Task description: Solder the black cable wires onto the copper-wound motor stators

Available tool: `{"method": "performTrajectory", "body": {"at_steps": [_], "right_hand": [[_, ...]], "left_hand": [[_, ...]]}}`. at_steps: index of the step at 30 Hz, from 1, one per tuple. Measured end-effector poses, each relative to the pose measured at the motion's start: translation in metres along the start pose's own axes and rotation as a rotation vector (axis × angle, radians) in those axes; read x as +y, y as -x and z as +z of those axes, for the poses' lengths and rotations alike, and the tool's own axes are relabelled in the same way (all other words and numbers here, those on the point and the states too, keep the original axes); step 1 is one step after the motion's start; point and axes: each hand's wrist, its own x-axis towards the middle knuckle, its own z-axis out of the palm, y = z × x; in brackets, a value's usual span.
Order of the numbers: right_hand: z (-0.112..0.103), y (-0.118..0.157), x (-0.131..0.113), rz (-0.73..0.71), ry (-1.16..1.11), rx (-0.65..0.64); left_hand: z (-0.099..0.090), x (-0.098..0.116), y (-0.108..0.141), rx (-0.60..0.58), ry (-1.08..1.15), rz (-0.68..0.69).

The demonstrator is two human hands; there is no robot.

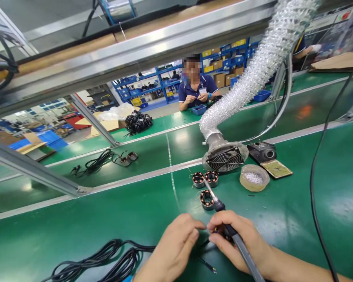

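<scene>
My right hand (244, 243) is closed around the handle of a soldering iron (242, 250); its metal tip points up and away, over the stators. Its thumb and forefinger come together near small wire ends, one of them yellowish. Beside it, my left hand (176, 244) has curled fingers with a black cable (145, 247) passing into it and showing again between the hands. The exact grip is partly hidden. Three small ring-shaped motor stators (207, 200) with copper windings sit just beyond the hands. A stripped cable end (207, 265) lies below, between my wrists.
Behind the stators stands a fume extractor fan (226, 158) with a silver duct (253, 70). To its right are a round dish (254, 178) of shiny bits and a soldering-iron stand (263, 152). A black cord (313, 188) hangs at right. A co-worker (197, 92) sits across the bench.
</scene>
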Motion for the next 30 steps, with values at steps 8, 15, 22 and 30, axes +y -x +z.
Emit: {"method": "performTrajectory", "body": {"at_steps": [8,15,22,30], "right_hand": [[-0.011,-0.002,0.001,-0.021,0.060,0.040],[-0.008,0.002,0.003,0.071,-0.013,0.029],[-0.005,0.002,0.003,0.128,-0.156,0.024],[0.005,0.002,-0.001,0.151,-0.023,0.113]], "left_hand": [[0.041,-0.015,-0.027,-0.297,0.774,-0.155],[0.054,-0.025,-0.023,-0.246,0.890,-0.173],[0.045,-0.015,-0.022,-0.165,0.726,-0.132],[0.052,-0.013,-0.019,0.017,0.545,-0.025]]}}
